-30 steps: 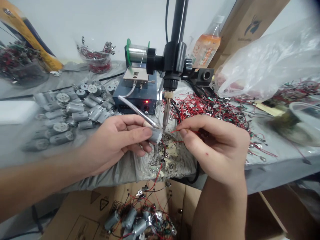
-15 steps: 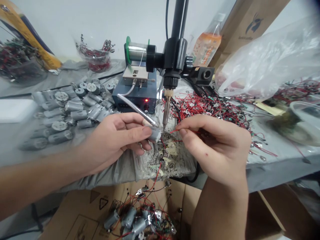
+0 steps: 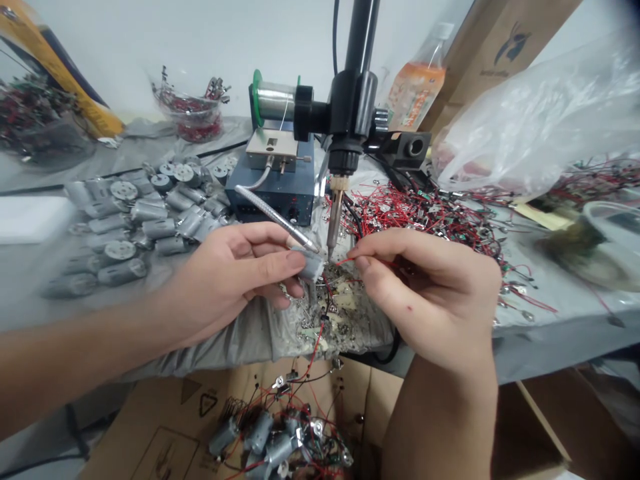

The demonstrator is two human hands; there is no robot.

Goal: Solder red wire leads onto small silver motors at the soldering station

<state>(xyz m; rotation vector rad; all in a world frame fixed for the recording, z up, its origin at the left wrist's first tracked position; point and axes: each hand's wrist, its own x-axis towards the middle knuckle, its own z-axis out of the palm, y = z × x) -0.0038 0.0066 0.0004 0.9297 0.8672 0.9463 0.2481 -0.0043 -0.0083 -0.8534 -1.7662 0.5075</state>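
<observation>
My left hand [image 3: 255,267] pinches a small silver electric motor [image 3: 313,267] between thumb and fingers, its end turned toward the soldering iron [image 3: 334,227]. The iron hangs tip down from a black stand [image 3: 353,107]. A flexible metal solder feed tube [image 3: 283,223] ends just above the motor, close to the iron tip. My right hand [image 3: 425,287] is closed in a pinch on a red wire [image 3: 345,261], whose free end points left at the tip. A red and black lead [image 3: 320,340] dangles below the motor over the table edge.
Many motors [image 3: 150,211] lie at left. A solder spool [image 3: 277,101] sits above a blue control box [image 3: 270,193]. Red wires with small parts [image 3: 400,213] are heaped at right. Below, an open cardboard box [image 3: 165,427] holds wired motors [image 3: 280,450]. A bottle [image 3: 417,87] stands behind.
The red wire's end has moved slightly left, nearer the iron tip, with my right hand. The red light on the control box has gone dim. My left hand has barely moved.
</observation>
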